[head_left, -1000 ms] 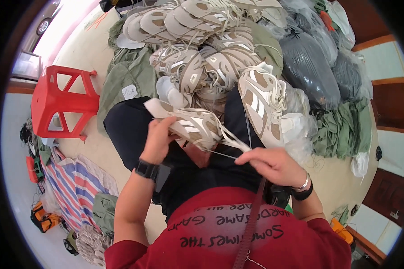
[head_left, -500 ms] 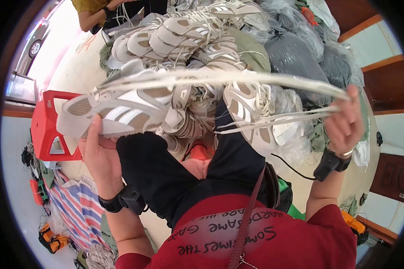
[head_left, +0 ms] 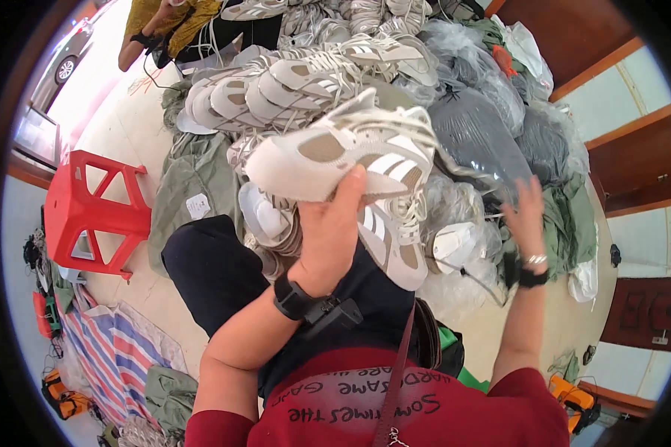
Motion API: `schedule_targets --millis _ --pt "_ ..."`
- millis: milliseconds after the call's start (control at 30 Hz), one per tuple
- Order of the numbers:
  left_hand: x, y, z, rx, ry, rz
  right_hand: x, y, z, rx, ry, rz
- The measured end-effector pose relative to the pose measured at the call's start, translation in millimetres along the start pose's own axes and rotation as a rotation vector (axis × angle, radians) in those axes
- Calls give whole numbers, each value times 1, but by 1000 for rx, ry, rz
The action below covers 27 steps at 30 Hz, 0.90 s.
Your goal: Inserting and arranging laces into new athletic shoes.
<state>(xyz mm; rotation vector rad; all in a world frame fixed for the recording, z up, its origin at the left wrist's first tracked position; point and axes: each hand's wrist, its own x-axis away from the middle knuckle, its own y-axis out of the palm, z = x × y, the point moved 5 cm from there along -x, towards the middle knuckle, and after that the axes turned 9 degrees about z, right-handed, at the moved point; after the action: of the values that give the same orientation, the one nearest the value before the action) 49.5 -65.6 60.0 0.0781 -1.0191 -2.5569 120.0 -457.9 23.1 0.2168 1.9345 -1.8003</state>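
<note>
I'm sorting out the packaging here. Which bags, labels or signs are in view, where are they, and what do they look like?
Clear plastic bags: heaped upper right behind the shoes, crinkled, grey contents.
White plastic bag: far right on the floor, beyond the right hand.
Paper label: small white rectangle on the green cloth, left of the shoe in the left hand.
Shirt print: dark lettering on red, bottom centre.

Stool point(head_left: 97, 212) left of shoe pile point(head_left: 313, 82)
</note>
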Motion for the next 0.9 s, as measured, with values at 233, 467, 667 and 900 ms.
schedule_targets --millis 233,467,667,900 --pt "5 -6 -23 -103 -12 77 65 2 -196 -1084 67 -568" --pt "39 -22 -39 -580 62 -9 66 -2 -243 -826 -126 -468" --pt "46 -42 -53 -483 -317 -126 52 -2 -229 -898 -62 -360" --pt "39 8 -26 -1043 679 -375 20 29 -214 -2324 730 -514"
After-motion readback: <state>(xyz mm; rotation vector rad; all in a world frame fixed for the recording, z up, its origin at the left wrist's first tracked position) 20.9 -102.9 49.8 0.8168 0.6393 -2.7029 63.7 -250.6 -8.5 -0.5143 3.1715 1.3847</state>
